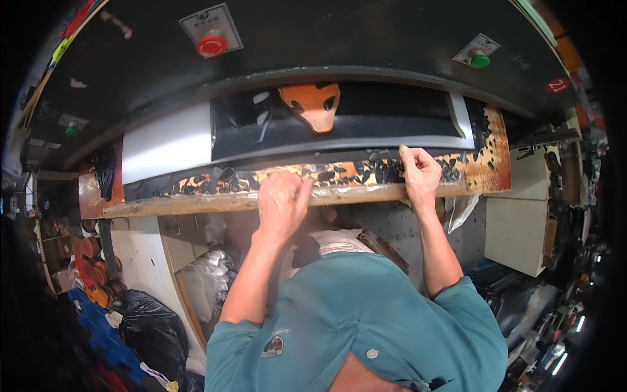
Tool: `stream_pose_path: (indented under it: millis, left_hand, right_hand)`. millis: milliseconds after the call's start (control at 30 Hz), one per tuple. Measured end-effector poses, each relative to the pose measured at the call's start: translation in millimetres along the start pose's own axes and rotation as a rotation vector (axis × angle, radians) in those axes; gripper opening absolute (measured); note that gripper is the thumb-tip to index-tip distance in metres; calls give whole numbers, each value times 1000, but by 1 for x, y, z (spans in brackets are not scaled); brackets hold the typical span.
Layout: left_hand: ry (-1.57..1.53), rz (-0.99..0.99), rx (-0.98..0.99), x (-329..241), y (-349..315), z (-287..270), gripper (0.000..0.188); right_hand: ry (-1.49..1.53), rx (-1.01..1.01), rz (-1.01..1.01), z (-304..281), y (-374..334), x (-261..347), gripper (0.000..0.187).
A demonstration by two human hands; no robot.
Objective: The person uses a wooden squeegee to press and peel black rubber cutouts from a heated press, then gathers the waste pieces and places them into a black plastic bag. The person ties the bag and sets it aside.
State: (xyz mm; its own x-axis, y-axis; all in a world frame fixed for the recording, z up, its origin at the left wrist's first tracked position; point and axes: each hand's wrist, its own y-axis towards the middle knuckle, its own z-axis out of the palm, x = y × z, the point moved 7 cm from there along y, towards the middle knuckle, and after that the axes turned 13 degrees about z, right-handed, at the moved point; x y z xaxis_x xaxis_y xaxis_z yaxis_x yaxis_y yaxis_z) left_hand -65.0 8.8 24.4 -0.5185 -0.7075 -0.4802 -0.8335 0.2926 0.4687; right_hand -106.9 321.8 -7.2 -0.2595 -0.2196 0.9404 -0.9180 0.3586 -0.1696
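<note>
A black sheet (392,108) lies on a white board (166,140) under the dark machine. On the sheet rests an orange cutting die (317,108), tapered toward me, with dark openings; left of it are cut-out shapes in the sheet. My left hand (284,202) is closed, its fingers curled over the wooden front rail (222,204); whatever it may hold is hidden. My right hand (422,173) is closed too, its thumb and forefinger pressed together by the board's front edge. What is between those fingers is too small to make out.
Black scraps (385,166) litter the ledge between board and rail. Overhead, the machine's dark front (346,39) carries a red button (211,46) and green buttons (480,61). A black plastic bag (153,333) stands at lower left; a pale cabinet (516,225) stands at right.
</note>
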Motion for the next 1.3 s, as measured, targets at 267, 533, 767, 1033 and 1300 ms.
stream_pose_path:
  millis: [267,533,767,1033,1300]
  left_hand:
    - [-315,-22,104,24,33,0,21]
    - [-1109,-454,-118,51,81,-40,24]
    - [-80,-129,140,64,84,-9,49]
    - [143,-10,251,60,67,11,63]
    - [-76,-132,330,42,119,-6,59]
  right_hand:
    - [-416,225,-389,149,39,89,86]
    - [-757,142,-538,188,17,110,101]
    - [-695,146,-440,188,22,112,90]
    - [-278,477,-125,146,56,121,88]
    - [339,702,196,126,62,115,89]
